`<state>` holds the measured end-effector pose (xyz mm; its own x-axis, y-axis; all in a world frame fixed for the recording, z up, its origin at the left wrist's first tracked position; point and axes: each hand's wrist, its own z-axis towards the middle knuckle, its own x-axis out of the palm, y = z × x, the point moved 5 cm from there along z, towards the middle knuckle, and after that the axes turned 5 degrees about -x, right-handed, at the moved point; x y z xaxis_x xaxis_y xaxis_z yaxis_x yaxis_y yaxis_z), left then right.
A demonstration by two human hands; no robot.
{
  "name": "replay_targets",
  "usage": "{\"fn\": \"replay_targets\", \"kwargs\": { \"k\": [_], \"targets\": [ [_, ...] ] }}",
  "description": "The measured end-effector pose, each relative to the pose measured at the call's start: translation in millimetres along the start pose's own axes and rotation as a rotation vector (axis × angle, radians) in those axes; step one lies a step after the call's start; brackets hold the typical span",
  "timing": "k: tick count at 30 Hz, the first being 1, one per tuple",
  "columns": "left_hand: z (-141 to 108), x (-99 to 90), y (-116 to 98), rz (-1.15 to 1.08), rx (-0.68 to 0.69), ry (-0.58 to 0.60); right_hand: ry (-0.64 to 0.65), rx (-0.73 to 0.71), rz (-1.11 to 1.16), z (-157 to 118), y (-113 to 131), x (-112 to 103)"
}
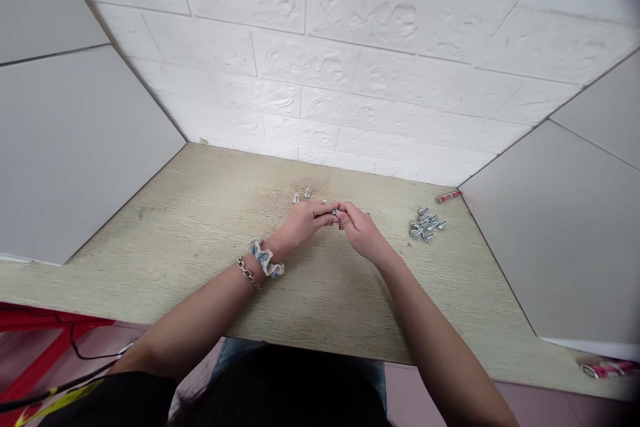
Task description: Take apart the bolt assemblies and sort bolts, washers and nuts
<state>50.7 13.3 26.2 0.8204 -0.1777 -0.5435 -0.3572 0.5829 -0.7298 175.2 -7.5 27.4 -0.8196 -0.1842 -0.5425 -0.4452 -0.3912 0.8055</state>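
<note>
My left hand (306, 221) and my right hand (361, 232) meet above the middle of the board. Their fingertips pinch a small silvery bolt (335, 212) between them, mostly covered by the fingers. Just beyond my left hand, two bolts stand upright, one bolt (296, 198) nearer and another bolt (307, 193) slightly farther back. Small metal pieces (367, 213) show partly from behind my right hand. Off to the right lies a loose pile of silvery bolts (427, 224).
A white brick-patterned wall (320, 107) closes off the back of the wooden board (190, 227). Grey panels stand at left (90, 160) and right (550, 233). One red tube (449, 196) lies in the back right corner, another red tube (607, 369) at the front right.
</note>
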Motion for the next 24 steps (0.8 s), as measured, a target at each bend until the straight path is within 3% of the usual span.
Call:
{"fn": "replay_targets", "kwargs": {
  "k": [11,15,18,24],
  "targets": [
    [-1,-1.4,-8,0.186,0.052,-0.076,-0.098,0.119,0.471,3,-14,5],
    [-4,-0.6,-13,0.210,0.130,-0.088,-0.178,0.212,0.246,0,-20,-1],
    [-4,0.8,-16,0.222,0.156,-0.064,-0.126,0.222,0.108,-1,-20,0],
    [-4,3.5,-20,0.225,0.149,-0.012,-0.109,0.127,0.268,2,-14,1]
  ]
}}
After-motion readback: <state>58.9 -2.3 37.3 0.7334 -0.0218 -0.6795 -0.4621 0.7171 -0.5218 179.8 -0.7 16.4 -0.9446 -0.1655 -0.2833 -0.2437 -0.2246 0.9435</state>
